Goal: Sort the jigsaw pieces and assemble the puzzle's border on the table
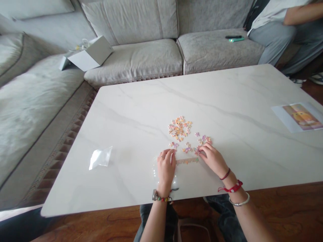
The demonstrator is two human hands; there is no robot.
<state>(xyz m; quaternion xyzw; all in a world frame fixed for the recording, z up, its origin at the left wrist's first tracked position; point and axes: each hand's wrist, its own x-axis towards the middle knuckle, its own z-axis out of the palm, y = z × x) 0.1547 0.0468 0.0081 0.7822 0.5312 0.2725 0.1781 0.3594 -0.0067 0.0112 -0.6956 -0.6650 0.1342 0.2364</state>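
While the two hands are working apart on the white marble table [227, 101], a joined strip of jigsaw pieces [187, 161] is lying between them, its long axis running left to right. The left hand [166, 171] is curving against its left end, and the right hand [213, 159] is bringing its fingers [202, 150] down beside its right end, so neither hand is clearly nearer. A heap of loose pieces [179, 128] is sitting farther out. Whether either hand is gripping a piece, I cannot tell.

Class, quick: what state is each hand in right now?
Left hand: fingers curled; cannot tell if holding anything.
Right hand: fingertips on jigsaw pieces; cannot tell if gripping.
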